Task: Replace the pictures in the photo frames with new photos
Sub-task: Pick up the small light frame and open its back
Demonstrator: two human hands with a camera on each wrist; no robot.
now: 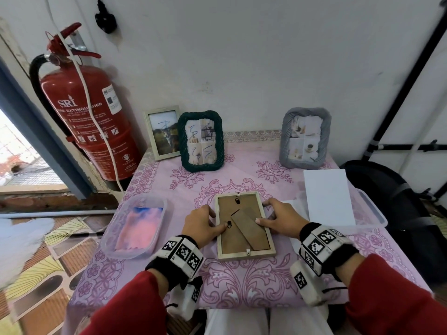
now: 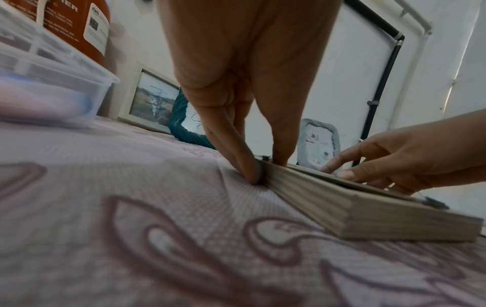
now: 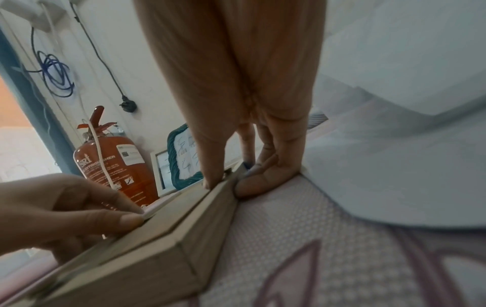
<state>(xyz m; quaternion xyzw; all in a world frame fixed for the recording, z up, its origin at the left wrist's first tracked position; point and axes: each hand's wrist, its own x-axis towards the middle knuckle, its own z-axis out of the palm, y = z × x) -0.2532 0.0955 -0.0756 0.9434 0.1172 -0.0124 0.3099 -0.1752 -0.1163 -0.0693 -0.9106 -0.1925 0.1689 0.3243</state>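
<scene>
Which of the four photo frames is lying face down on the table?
The pale wooden frame between the left hand and right hand, its brown back showing. The white frame, green frame and grey frame stand upright by the wall.

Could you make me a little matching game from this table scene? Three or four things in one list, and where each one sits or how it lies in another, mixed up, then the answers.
Things:
1. pale wooden frame
2. green rope frame
3. grey frame
4. pink and blue photo

Places or states:
A. standing at the back right of the table
B. lying inside the clear tub on the left
C. face down, back up, between the left hand and the right hand
D. standing at the back, overlapping a silver frame

Pairs: 1-C, 2-D, 3-A, 4-B
</scene>
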